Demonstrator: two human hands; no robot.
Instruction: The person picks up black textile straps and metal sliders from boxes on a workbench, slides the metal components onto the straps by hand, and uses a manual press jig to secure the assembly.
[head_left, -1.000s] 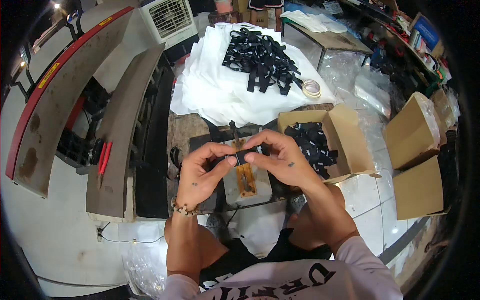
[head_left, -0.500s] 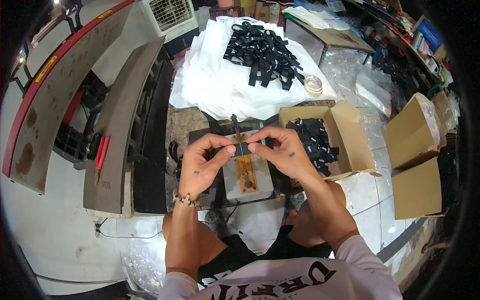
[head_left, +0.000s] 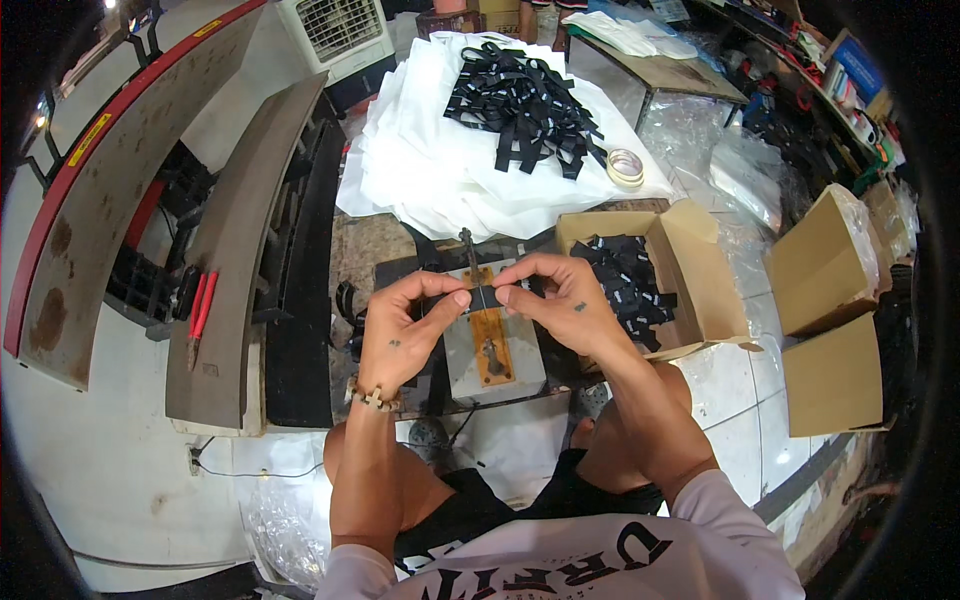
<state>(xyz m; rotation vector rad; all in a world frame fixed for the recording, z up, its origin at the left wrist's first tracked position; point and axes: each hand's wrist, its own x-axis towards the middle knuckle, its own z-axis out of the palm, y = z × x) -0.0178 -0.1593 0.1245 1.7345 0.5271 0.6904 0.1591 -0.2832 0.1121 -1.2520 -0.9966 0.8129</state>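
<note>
A short black fabric strap [head_left: 485, 299] is stretched between my two hands above a small bench fixture. My left hand [head_left: 400, 325] pinches its left end between thumb and fingertips. The right end is pinched the same way by my right hand [head_left: 565, 305]. The fixture has a grey block base [head_left: 462, 365] with a narrow yellowish-brown plate [head_left: 490, 330] and a dark metal post [head_left: 470, 250] at its far end. A thin line crosses the strap between my thumbs; whether it is a wire or a blade I cannot tell.
An open cardboard box [head_left: 700, 265] of black strap pieces stands at right. Behind, a pile of black straps [head_left: 525, 105] and tape rolls [head_left: 625, 168] lie on white sheets [head_left: 400, 150]. Red-handled pliers [head_left: 203, 305] rest on a brown panel [head_left: 225, 240] at left.
</note>
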